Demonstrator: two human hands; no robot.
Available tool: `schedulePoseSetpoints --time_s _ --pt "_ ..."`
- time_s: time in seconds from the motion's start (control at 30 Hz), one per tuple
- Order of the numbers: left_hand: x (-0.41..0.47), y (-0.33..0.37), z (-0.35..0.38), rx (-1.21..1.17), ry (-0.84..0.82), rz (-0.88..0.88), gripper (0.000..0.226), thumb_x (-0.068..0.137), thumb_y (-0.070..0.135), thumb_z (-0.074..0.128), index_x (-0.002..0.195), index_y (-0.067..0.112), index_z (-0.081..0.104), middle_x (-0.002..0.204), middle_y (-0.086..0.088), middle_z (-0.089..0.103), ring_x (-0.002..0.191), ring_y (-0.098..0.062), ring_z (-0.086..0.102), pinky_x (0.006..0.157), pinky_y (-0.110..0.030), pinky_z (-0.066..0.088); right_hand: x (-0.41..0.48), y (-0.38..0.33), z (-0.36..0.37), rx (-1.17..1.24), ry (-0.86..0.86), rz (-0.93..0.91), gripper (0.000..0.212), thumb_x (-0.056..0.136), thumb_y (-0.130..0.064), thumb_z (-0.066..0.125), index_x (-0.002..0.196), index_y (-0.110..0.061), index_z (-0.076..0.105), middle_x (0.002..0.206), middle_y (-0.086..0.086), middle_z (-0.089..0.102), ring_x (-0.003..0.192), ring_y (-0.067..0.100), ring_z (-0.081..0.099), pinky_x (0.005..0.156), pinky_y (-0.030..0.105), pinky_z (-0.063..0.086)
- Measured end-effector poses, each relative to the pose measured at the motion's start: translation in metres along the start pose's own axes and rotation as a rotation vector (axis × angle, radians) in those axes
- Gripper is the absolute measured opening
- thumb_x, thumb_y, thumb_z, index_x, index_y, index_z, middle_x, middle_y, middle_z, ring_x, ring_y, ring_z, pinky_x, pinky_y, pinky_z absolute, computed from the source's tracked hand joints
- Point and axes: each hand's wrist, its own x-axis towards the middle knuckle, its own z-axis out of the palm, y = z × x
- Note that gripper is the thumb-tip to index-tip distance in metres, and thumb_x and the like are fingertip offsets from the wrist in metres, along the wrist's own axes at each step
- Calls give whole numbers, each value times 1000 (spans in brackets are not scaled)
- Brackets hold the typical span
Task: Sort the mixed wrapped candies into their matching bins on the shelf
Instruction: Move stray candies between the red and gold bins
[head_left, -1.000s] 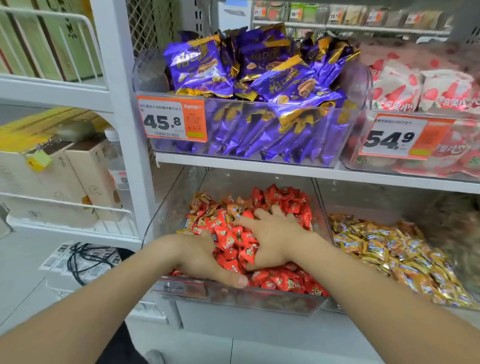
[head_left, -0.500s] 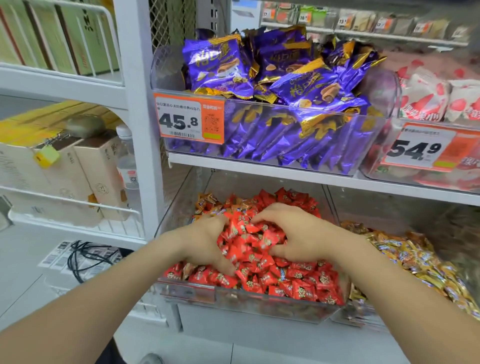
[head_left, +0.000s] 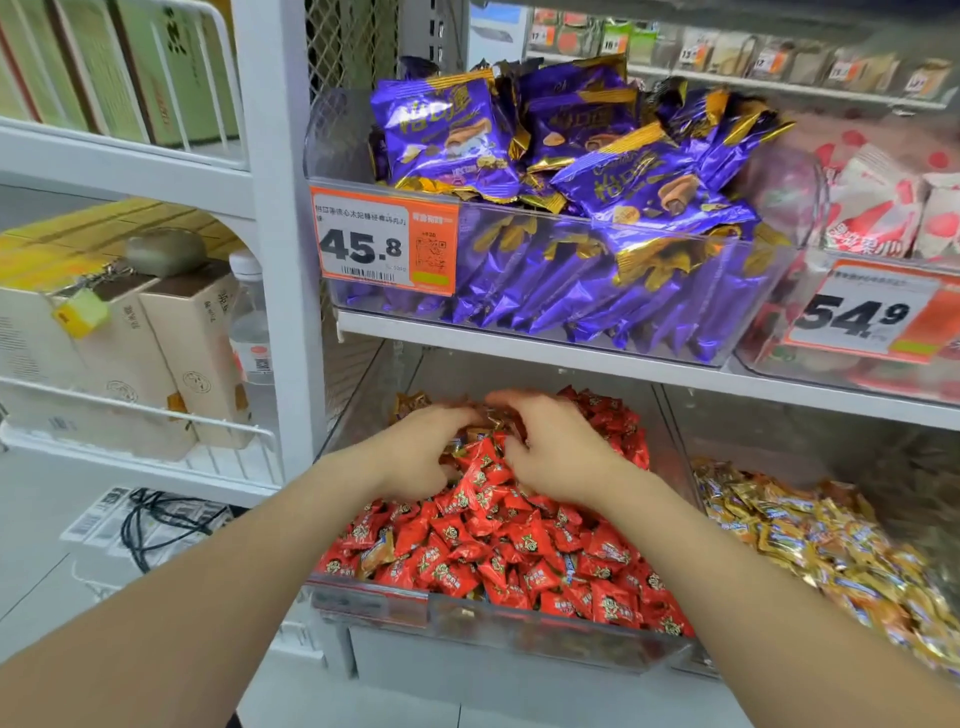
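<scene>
Lower clear bin (head_left: 519, 631), holding red candies (head_left: 493, 540) with a few brown-gold pieces (head_left: 410, 401) at the rear: I am watching left hand (head_left: 415, 457) and right hand (head_left: 563, 457) curling fingers into that rear heap, side by side. I am unable to tell whether either is gripping a candy.

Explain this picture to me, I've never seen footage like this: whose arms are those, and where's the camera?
There is no machine: a person wears a camera on the head, so the view looks forward and down along their bare arms. The left hand and right hand dig into the back of a heap of red candies in a clear bin on the lower shelf, fingers curled among some brownish-gold wrappers mixed in. Whether either hand grips a candy I cannot tell. The next bin holds gold candies; above sit purple packets.
</scene>
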Motion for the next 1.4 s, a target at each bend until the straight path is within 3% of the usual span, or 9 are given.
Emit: schedulePoseSetpoints --time_s 0.2,0.33,0.47,0.6,0.77,0.93,1.03,1.2,1.4 --pt "6 -7 3 119 -1 1 38 85 3 69 119 19 63 106 2 54 105 -21 53 84 -29 38 26 1 10 -23 -361 38 82 74 -28 64 153 -34 42 135 -2 65 115 21 66 98 35 56" --pt "0 -5 -3 80 48 37 16 91 12 69 107 17 69 94 5 60 91 -10 55 80 -27 41 36 7 15 0 -319 -8 38 79 -16 69 111 -37 62 92 -15 64 83 12 64 71 27 49" --pt "-13 1 -17 -121 107 -11 8 97 23 71 101 18 75 53 22 58 51 11 52 53 -9 37 27 15 10 153 -227 -9 24 85 -34 82 106 -32 72 92 -13 74 82 10 70 75 33 55" --pt "-21 8 -20 -234 123 -55 7 95 21 69 100 25 72 63 26 65 52 10 55 55 -9 38 8 15 -8 247 -168 10 33 84 -33 86 113 -37 71 109 -14 73 101 6 70 93 32 57" --pt "-26 13 -20 -320 -47 -70 24 84 18 74 103 31 69 102 5 70 68 -8 64 65 -28 53 -16 17 -24 168 -107 -53 26 81 -42 85 101 -40 69 93 -6 74 85 15 70 86 43 58" --pt "-36 26 -22 -187 -73 -23 46 75 64 84 109 38 66 93 21 63 80 4 61 68 -18 45 -30 23 -26 -51 3 -93 34 84 -64 75 99 -34 67 86 -14 69 90 10 61 93 36 47" --pt "-37 33 -14 -38 -97 41 63 66 70 87 113 39 60 111 19 60 105 -3 55 86 -25 47 -31 26 -27 -78 47 -97 40 84 -70 71 94 -31 67 82 -13 71 86 12 64 92 40 49" --pt "-31 41 0 67 -39 137 46 75 54 87 103 32 58 103 13 59 98 -12 54 88 -38 51 -39 25 -39 117 32 -46 39 81 -58 83 74 -24 65 52 -1 58 52 11 39 59 29 42" --pt "-30 46 -9 -109 -1 93 16 91 40 78 101 34 67 99 21 66 91 1 58 82 -26 45 -44 24 -45 104 127 -41 19 86 -54 80 85 -36 74 62 -7 62 61 2 52 63 20 41"
